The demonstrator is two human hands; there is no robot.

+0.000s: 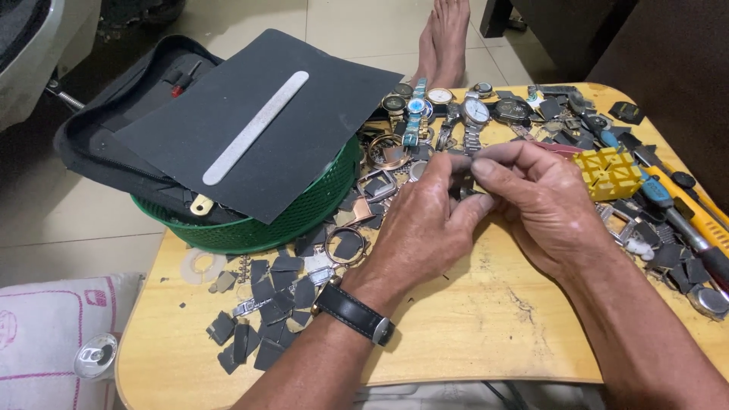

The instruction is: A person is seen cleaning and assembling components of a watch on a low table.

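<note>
My left hand and my right hand meet over the middle of a small wooden table. Both pinch a small dark metal watch part between their fingertips; most of it is hidden by the fingers. A black strap watch sits on my left wrist. Several wristwatches lie in a row just beyond my hands. Loose watch cases and bezels lie to the left of my left hand.
A green mesh basket at the left carries a black zip case, a dark sheet and a metal file. Dark sandpaper scraps litter the near left. A yellow block and screwdrivers lie right. Bare feet rest beyond.
</note>
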